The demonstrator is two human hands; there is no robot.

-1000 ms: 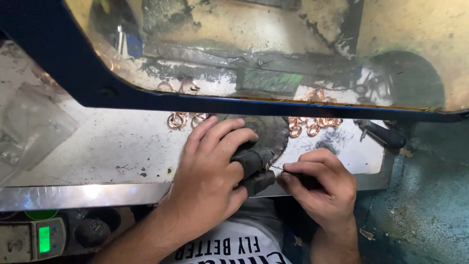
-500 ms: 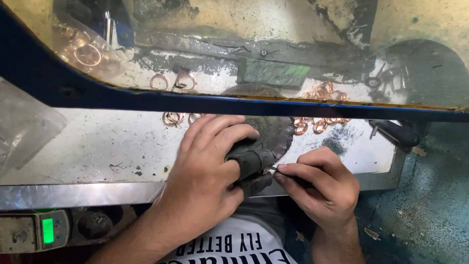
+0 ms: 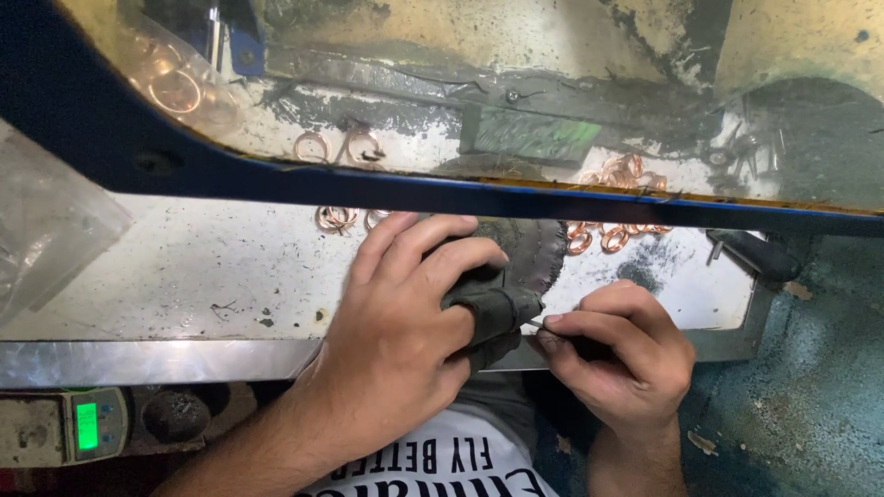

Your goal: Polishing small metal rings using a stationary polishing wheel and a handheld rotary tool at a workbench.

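Observation:
My left hand (image 3: pixel 405 331) lies over a dark round pad (image 3: pixel 534 248) on the white workbench (image 3: pixel 184 276), its thumb wrapped in a dark sleeve (image 3: pixel 493 313) and pressed down at the bench's front edge. My right hand (image 3: pixel 617 354) pinches a thin dark tool (image 3: pixel 552 324) whose tip meets that wrapped thumb. Whatever small piece sits between thumb and tool tip is hidden. Copper-coloured rings (image 3: pixel 608 235) lie in a cluster just beyond the pad, and a few more rings (image 3: pixel 336 218) lie to its left.
A blue frame bar (image 3: pixel 276 179) holding a stained clear shield (image 3: pixel 460 83) crosses the view above the hands. A clear plastic bag (image 3: pixel 46 230) lies at left. A small device with a green lit screen (image 3: pixel 87 425) sits below the bench edge. A dark-handled tool (image 3: pixel 750 253) rests at right.
The view has shifted slightly, showing more rings behind the shield. Both hands stay at the bench's front edge, the right hand's tool still at the left thumb.

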